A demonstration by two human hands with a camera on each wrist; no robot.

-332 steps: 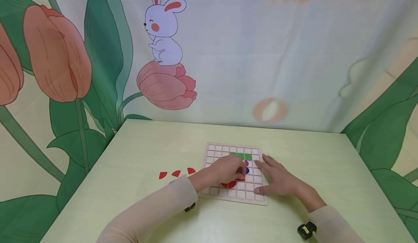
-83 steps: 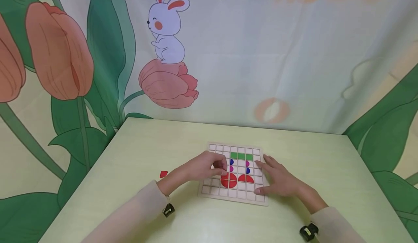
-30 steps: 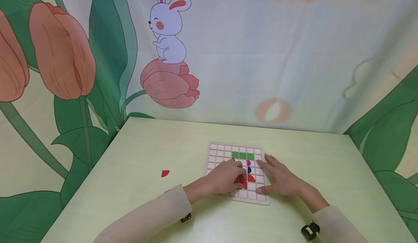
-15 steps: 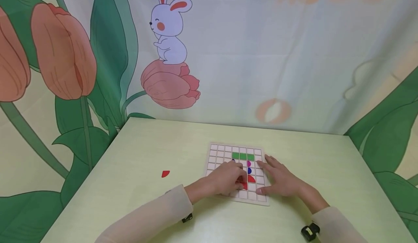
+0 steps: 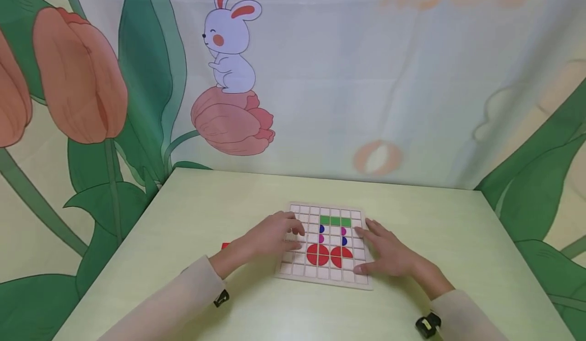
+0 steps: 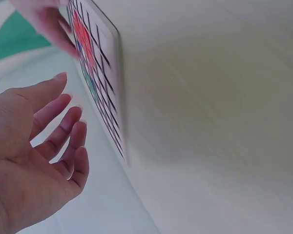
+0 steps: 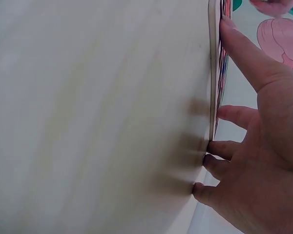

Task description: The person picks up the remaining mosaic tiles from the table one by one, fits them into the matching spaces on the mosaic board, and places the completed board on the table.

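A wooden grid board [image 5: 323, 274] lies on the table, its cells partly filled with flat coloured pieces. Green squares [image 5: 335, 221] form a row near its far side, with blue half-circles [image 5: 322, 228] and magenta half-circles [image 5: 321, 238] below. Red quarter pieces make a full circle [image 5: 318, 254] and, beside it, a three-quarter circle [image 5: 338, 255]. Over the board's left edge hovers my left hand [image 5: 274, 233], fingers loosely bent and holding nothing. My right hand [image 5: 389, 249] rests spread at the right edge, thumb and index fingertip on the board, other fingertips on the table.
A loose red piece [image 5: 226, 245] lies on the table left of the board, partly hidden by the left forearm. The pale table [image 5: 412, 203] ends at a cloth backdrop [image 5: 311, 76] printed with a rabbit and tulips. Both wrists wear small black devices [image 5: 428, 325].
One red quarter was added to the right-hand red shape on the board, and fewer loose red pieces lie at left. My left hand has drawn back leftward. The right hand stays put.
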